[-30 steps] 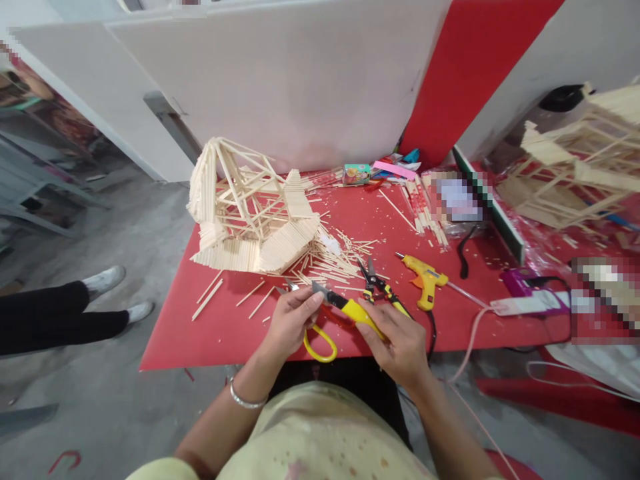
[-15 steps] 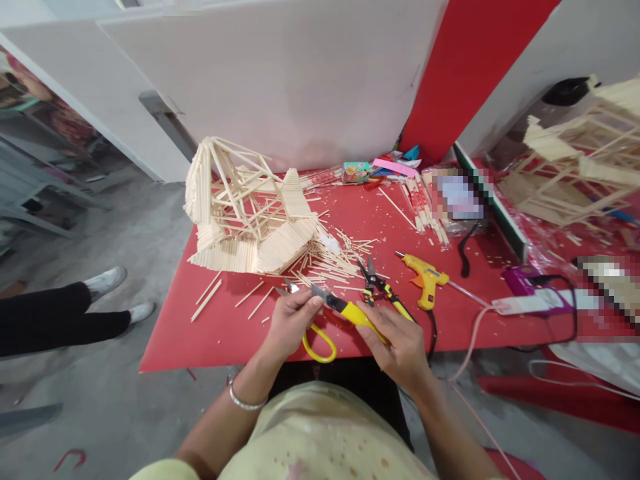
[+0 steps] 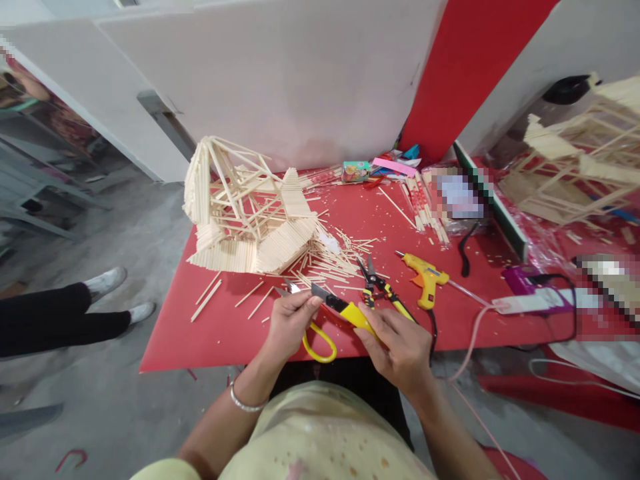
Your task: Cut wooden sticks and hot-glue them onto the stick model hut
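Note:
My right hand point(image 3: 400, 343) is closed round the yellow handle of a utility knife point(image 3: 360, 317). The knife's dark blade point(image 3: 325, 297) points left, toward my left hand point(image 3: 290, 327). Thumb and forefinger of that hand are pinched together beside the blade; what is between them, if anything, is hidden. Beneath the left hand lies a pair of scissors with a yellow loop handle point(image 3: 323, 357), partly covered. Behind my hands stands a frame model made of thin wooden sticks point(image 3: 240, 213), with loose sticks point(image 3: 330, 270) scattered at its right.
Pliers-like cutters point(image 3: 373, 280) and a yellow glue gun point(image 3: 425, 277) lie on the red table point(image 3: 175, 333). A green can point(image 3: 355, 171) and stick bundles point(image 3: 425, 207) are at the back. Another stick model point(image 3: 565, 167) stands right. A person's legs point(image 3: 65, 317) show at left.
My right hand has shifted slightly on the knife's handle, and the handle has turned a little. My left hand stays in nearly the same place.

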A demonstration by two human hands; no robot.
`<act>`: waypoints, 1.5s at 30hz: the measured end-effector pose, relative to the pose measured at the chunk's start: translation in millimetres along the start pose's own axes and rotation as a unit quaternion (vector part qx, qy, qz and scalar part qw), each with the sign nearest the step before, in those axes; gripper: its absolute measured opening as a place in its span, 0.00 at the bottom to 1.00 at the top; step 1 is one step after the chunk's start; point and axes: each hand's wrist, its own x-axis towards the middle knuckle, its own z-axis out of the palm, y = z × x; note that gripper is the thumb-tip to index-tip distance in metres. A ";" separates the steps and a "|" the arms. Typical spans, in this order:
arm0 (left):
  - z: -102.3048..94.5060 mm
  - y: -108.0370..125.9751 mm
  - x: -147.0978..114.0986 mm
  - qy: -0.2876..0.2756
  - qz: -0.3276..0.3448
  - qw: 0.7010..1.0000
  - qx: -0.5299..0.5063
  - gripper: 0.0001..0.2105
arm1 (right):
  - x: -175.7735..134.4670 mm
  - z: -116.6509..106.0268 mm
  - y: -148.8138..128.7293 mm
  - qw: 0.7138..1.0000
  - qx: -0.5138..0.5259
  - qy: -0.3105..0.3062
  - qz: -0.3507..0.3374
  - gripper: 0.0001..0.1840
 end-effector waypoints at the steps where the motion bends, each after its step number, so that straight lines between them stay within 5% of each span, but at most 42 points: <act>1: 1.0 0.5 0.1 0.005 0.001 1.000 0.001 0.20 | -0.3 0.3 0.3 1.000 -0.009 0.003 -0.002 0.33; 15: 0.1 -1.6 2.6 -0.069 -0.064 0.990 -0.106 0.17 | -3.0 11.3 2.0 0.998 0.052 -0.003 0.033 0.26; 29: -0.3 6.1 2.6 -0.048 -0.063 0.993 -0.090 0.15 | -6.8 14.3 2.4 0.997 0.052 0.022 0.058 0.28; 35: 3.4 7.9 4.6 0.039 -0.095 0.988 -0.112 0.16 | -5.5 10.3 0.6 0.995 0.061 0.040 0.071 0.27; 45: 4.6 8.8 -0.6 -0.015 -0.079 0.991 -0.109 0.11 | -6.4 13.1 -2.1 0.999 0.023 0.002 0.040 0.27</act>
